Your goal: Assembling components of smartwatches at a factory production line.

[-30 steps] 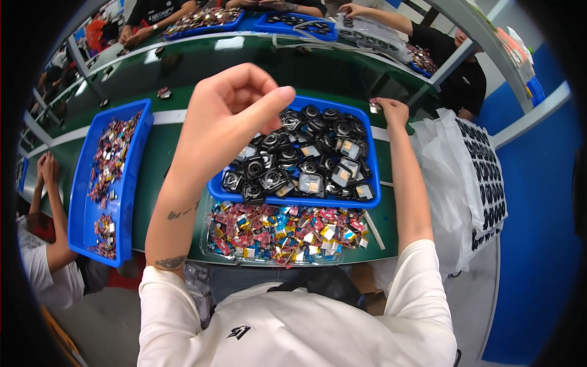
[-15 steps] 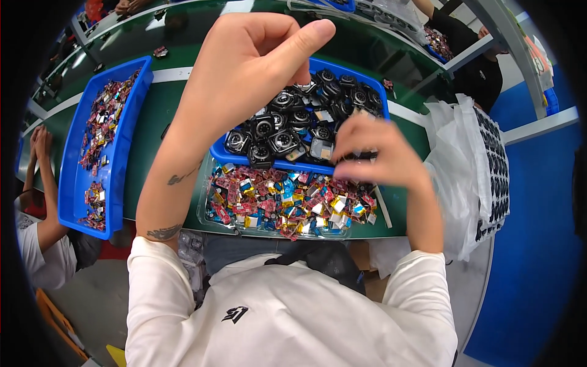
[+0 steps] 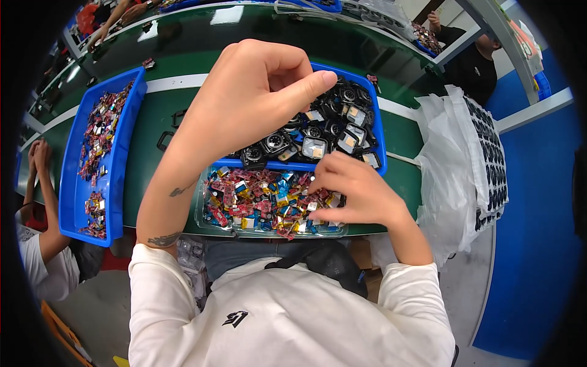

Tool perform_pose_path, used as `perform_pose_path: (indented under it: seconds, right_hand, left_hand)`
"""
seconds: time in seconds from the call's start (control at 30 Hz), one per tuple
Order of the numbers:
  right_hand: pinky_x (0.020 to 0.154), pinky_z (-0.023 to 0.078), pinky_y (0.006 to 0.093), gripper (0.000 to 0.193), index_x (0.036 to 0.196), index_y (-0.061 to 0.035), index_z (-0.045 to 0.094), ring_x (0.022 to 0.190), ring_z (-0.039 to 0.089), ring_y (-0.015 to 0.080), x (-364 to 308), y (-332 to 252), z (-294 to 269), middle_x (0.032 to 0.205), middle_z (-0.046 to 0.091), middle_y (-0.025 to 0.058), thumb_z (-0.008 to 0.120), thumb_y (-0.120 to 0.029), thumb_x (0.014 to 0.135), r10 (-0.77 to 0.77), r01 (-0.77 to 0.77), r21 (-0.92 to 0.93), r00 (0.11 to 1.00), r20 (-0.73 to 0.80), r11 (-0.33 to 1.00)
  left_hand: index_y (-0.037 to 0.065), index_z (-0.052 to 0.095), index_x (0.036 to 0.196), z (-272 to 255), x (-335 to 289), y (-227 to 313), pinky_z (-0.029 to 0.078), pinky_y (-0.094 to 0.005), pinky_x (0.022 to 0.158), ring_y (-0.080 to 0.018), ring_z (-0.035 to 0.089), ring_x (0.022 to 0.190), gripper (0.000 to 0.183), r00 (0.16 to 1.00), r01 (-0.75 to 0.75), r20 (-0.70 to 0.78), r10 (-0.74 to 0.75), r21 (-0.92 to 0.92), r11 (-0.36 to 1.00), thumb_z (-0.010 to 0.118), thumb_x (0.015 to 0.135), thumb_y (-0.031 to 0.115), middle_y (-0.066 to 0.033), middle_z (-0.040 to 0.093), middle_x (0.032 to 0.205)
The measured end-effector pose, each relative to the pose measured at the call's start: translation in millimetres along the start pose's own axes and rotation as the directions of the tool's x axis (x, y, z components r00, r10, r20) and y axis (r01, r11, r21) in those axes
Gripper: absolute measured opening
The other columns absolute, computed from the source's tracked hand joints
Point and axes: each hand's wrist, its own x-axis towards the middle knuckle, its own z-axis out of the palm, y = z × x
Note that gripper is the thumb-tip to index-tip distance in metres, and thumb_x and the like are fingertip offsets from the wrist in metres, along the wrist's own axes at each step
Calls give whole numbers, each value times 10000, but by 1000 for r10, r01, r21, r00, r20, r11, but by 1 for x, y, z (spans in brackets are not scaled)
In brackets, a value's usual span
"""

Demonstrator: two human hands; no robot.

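Observation:
My left hand [image 3: 263,88] is raised over the blue tray [image 3: 383,147] of black smartwatch cases [image 3: 275,142]. Its fingers curl inward with the thumb laid along them; whatever they hold, if anything, is hidden. Lower down on the right, my right hand [image 3: 358,189] reaches over the clear tray [image 3: 202,211] filled with small red, yellow, blue and silver electronic parts [image 3: 263,199]. The thumb and fingers of that hand are apart, close above the parts, and I see nothing held between them. Several watch cases lie with their pale inner faces up.
On the left a long blue tray [image 3: 68,183] holds more small parts. Thin black frames [image 3: 164,140] lie on the green table [image 3: 147,116]. At the right stands a stack of black-patterned sheets [image 3: 489,153] with white plastic wrap [image 3: 446,165]. Other people sit nearby.
My right hand has come down and nearer, from the watch cases to the small parts, with its fingers apart. My left hand has dropped slightly, staying curled.

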Motion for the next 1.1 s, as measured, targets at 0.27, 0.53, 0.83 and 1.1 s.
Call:
perform_pose_path:
  seconds: [0.27,0.53,0.83,1.1]
  right_hand:
    - [572,472,257,96,815,14,670,659,610,161,12,3,-17,780,657,91,684,16,721,117,-53,319,975,-187,946]
    - [623,505,232,176,922,25,662,694,627,119,37,0,-45,814,657,75,697,-35,760,189,-18,429,914,-360,903]
    - [672,519,223,155,893,43,637,749,621,108,58,3,-66,867,647,73,709,-18,771,284,-113,445,897,-339,888]
    - [719,520,252,89,861,21,643,771,633,119,65,17,-58,820,668,78,670,-57,826,331,107,734,842,-426,671]
  left_hand:
    - [-44,607,710,0,-2,8,437,-227,512,-82,540,533,221,993,-78,95,71,70,995,688,777,150,-61,585,575]
    - [-9,602,808,2,-2,9,479,-223,624,-88,605,678,206,951,54,305,-58,20,998,753,716,97,-27,623,732]
    - [-15,544,826,-1,3,8,508,-244,656,-130,637,686,113,998,-46,51,47,-24,999,624,749,4,-73,627,721]
    - [-1,546,842,3,4,7,500,-238,663,-136,638,656,124,987,-132,-89,136,53,990,628,749,-2,-71,626,693]
